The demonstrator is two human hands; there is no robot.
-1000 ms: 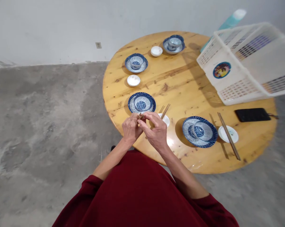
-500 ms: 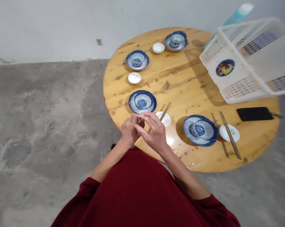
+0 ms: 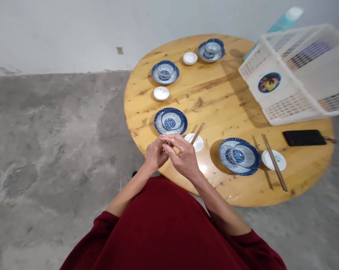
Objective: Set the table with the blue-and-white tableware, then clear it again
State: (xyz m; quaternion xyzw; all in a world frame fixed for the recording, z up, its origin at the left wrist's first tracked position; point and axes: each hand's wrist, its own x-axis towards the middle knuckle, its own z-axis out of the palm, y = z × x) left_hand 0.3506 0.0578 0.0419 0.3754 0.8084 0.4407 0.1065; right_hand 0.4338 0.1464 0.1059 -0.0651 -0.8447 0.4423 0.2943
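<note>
My left hand (image 3: 155,153) is closed around a small bunch of chopsticks (image 3: 166,143), held end-up; only their ends show between my fingers. My right hand (image 3: 184,155) meets it from the right, its fingers bent and pinching at those ends. How many sticks there are is hidden. Just beyond my hands sits a blue-and-white bowl on a plate (image 3: 170,120). Partly behind my right hand, a small white dish (image 3: 196,143) has another pair of chopsticks (image 3: 196,134) resting across it.
On the round wooden table (image 3: 214,105), another bowl and plate (image 3: 239,156) stand right, beside chopsticks (image 3: 274,163) on a white dish (image 3: 280,160). Further back are two more settings and small dishes (image 3: 161,93). A white basket (image 3: 284,103) and black phone (image 3: 304,137) occupy the right side.
My right fingers have bent in and closed nearer to the chopstick ends in my left hand. The whole view has shifted slightly; the tableware stays in place.
</note>
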